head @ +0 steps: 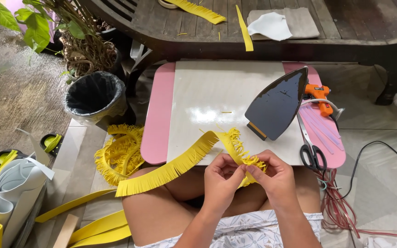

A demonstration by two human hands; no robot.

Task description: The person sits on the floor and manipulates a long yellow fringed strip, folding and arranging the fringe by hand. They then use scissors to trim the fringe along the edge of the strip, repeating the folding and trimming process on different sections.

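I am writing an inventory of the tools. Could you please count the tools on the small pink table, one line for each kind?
Iron, standing on its heel: 1
Orange glue gun: 1
Scissors: 1
Total: 3

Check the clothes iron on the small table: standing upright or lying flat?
Upright. The clothes iron stands on its heel on the white tabletop, its dark soleplate facing the camera, tip pointing up beside the orange glue gun.

white floral-print garment, bare arms
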